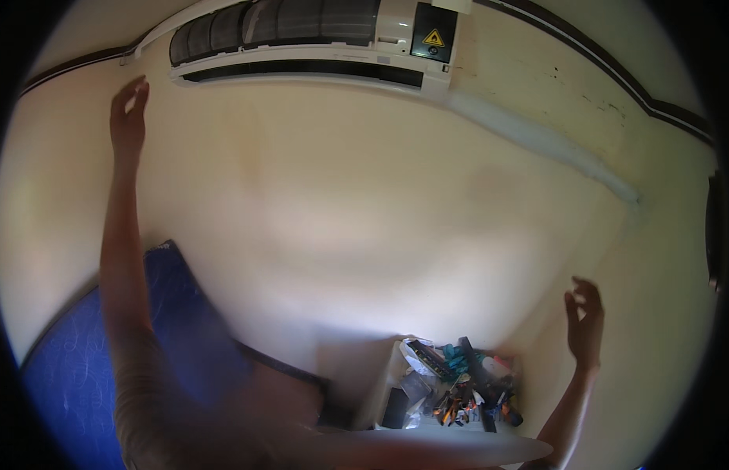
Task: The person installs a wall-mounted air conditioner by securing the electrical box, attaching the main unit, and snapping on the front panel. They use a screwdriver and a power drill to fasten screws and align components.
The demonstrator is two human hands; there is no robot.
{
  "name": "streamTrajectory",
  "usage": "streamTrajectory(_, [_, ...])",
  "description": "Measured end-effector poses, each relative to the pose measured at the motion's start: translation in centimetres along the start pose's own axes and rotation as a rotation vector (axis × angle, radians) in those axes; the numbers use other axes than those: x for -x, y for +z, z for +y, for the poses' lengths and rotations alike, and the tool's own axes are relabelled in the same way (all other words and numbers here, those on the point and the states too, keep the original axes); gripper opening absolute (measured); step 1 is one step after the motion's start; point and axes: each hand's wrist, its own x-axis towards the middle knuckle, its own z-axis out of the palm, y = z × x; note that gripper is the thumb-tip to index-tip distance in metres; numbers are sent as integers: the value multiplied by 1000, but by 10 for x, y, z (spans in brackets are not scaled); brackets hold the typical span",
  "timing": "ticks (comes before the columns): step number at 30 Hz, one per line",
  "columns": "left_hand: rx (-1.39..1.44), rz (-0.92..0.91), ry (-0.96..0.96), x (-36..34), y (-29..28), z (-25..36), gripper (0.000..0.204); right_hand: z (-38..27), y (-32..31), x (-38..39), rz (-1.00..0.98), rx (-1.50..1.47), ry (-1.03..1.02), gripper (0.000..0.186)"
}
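Observation:
A white wall-mounted air conditioner hangs high on the wall, its dark mesh filters exposed. Raised on the left, my left hand is just below and beside the unit's left end, thumb and fingers loosely bent with a gap between them. I see nothing in it, and it appears apart from the unit. Lower on the right, my right hand is in the air before the wall, fingers curled and thumb apart, holding nothing. It is nearest to a pile of hand tools on a light-coloured surface.
A blue patterned mattress leans at the lower left. A whitish wrapped pipe slopes from the air conditioner toward the right corner. Dark trim runs along the wall top. A blurred pale shape crosses the lower edge.

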Motion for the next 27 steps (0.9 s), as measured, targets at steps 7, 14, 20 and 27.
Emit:
streamTrajectory(7, [155, -35, -194, -163, 52, -147, 65, -191, -2, -137, 248, -223, -411, 56])
streamTrajectory(14, [248, -228, -244, -222, 125, -216, 78, -368, 39, -267, 249, -425, -178, 89])
streamTrajectory(20, [246, -277, -183, -240, 170, -231, 81, -379, 62, -288, 407, -468, -126, 54])
streamTrajectory(27, [18, -176, -167, -232, 186, -239, 87, -376, 79, -283, 520, -512, -104, 58])
